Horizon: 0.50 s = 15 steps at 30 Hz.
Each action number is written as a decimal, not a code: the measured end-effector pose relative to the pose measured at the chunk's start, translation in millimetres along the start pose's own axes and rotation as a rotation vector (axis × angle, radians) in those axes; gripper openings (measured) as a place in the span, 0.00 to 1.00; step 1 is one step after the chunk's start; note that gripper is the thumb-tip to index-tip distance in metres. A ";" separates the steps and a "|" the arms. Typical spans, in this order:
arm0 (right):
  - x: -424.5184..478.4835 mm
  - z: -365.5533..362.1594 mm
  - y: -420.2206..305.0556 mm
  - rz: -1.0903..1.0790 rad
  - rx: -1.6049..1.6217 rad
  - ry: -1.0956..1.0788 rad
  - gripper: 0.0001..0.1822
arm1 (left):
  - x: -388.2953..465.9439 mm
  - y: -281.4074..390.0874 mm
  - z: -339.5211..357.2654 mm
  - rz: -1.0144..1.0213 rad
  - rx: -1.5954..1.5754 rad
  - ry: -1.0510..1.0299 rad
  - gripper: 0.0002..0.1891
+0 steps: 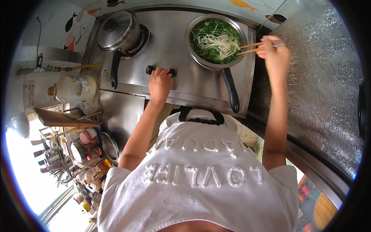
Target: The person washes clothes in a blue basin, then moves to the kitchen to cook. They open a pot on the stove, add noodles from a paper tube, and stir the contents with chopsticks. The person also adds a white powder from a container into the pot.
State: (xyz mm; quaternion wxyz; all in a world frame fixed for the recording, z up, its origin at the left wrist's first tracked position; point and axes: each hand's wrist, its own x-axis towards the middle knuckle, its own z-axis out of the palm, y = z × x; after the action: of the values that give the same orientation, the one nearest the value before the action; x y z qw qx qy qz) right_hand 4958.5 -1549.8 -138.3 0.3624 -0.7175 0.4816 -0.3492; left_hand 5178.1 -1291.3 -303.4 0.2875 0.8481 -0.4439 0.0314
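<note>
My right hand holds a pair of wooden chopsticks, their tips over the near right rim of a steel saucepan. White noodles lie heaped in the pan, among chopped greens in green liquid. The pan's black handle points towards me. My left hand is at the front of the steel gas stove, its fingers on a black stove knob. A second knob shows just left of the fingers.
On the left burner stands a lidded steel saucepan, its black handle reaching forward. A large plastic bottle, a wooden board and a crowded rack line the left side. A foil-like panel borders the stove's right.
</note>
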 end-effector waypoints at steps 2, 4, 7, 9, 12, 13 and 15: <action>-5.8 20.9 10.1 -0.050 0.009 -0.050 0.11 | 0.8 2.2 0.2 0.011 -0.004 0.004 0.07; -10.0 36.3 4.3 -0.090 0.118 -0.078 0.12 | -0.6 3.1 -0.2 0.014 0.001 0.012 0.07; -12.9 38.8 -14.9 -0.155 0.330 -0.076 0.12 | -2.7 3.9 0.1 0.019 0.006 0.030 0.07; -11.5 51.9 -3.5 -0.148 0.447 -0.229 0.12 | -4.5 4.2 1.9 0.017 0.007 0.055 0.06; -9.9 38.9 8.3 -0.102 0.286 -0.316 0.12 | -7.5 3.4 5.3 -0.004 0.007 0.072 0.06; -2.9 30.9 12.3 -0.078 0.215 -0.285 0.12 | -8.6 3.8 5.5 -0.001 0.007 0.079 0.06; 2.1 32.6 7.3 -0.198 0.164 -0.098 0.12 | -7.2 4.1 6.6 0.011 0.003 0.088 0.06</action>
State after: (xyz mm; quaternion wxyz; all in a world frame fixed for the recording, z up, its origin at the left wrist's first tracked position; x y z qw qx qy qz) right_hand 4983.6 -1547.7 -160.4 0.4067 -0.7457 0.3600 -0.3859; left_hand 5169.2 -1291.3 -309.3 0.3051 0.8439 -0.4356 0.0709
